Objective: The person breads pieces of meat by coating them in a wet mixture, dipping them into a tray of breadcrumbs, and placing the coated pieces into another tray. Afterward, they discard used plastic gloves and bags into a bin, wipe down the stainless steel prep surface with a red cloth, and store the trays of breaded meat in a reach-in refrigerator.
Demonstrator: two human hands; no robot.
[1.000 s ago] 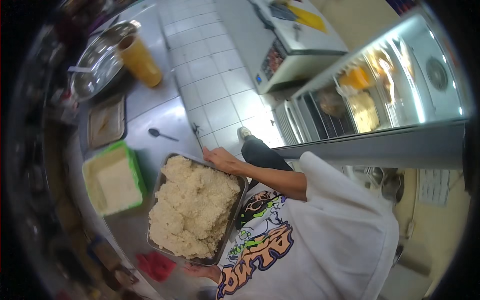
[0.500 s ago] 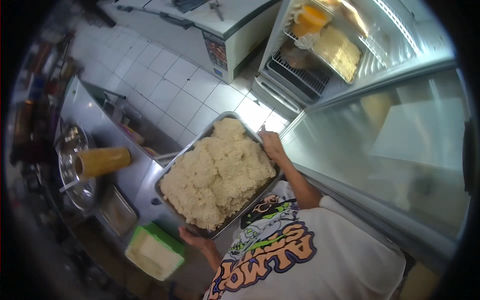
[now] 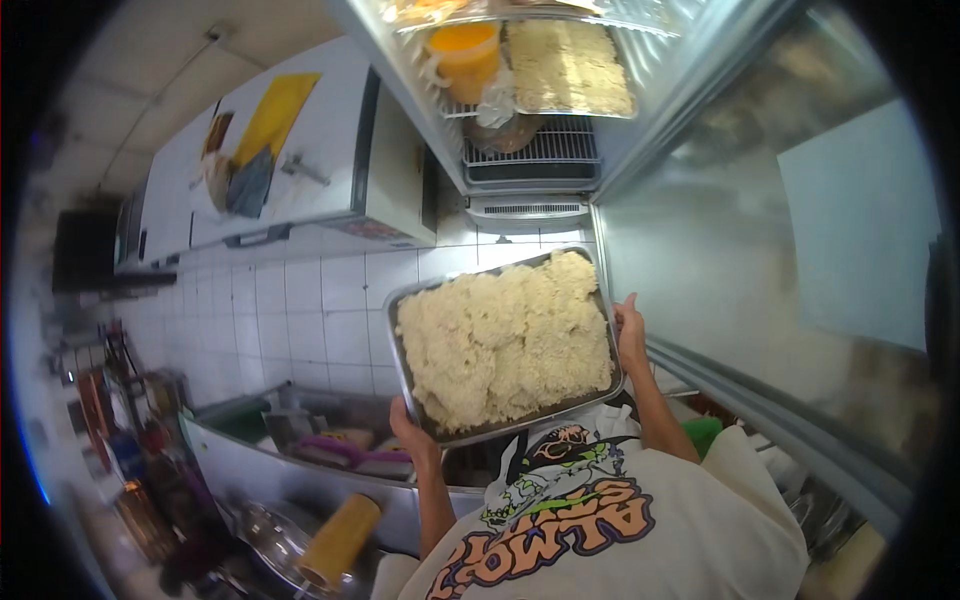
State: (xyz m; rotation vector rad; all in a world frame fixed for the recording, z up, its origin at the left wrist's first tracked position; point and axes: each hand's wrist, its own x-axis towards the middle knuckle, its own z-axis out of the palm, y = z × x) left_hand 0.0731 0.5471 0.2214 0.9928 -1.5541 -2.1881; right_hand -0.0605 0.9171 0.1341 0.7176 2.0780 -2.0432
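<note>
A rectangular metal tray (image 3: 402, 330) heaped with pale, crumbly shredded food (image 3: 505, 340) is held level in the air by both hands, above a white tiled floor (image 3: 300, 320) and in front of the open refrigerator (image 3: 530, 160). The left hand (image 3: 410, 428) is placed at the near left corner of the tray, with its fingers closed under and around the rim. The right hand (image 3: 630, 335) is placed against the tray's right edge, with the fingers closed on the rim and the thumb raised above it. Both forearms are seen rising from the lower edge, over a white shirt with a printed graphic (image 3: 560, 510).

Inside the refrigerator, a wire shelf (image 3: 530, 150) is seen, and above it a second tray of similar pale food (image 3: 570, 65) is set beside an orange-filled plastic container (image 3: 465, 55). A white chest freezer (image 3: 300, 160) is located to the left of the refrigerator. A steel bench (image 3: 260, 470) is seen at the lower left, with a yellow cylindrical container (image 3: 340, 540) lying near a round metal bowl (image 3: 270, 535).
</note>
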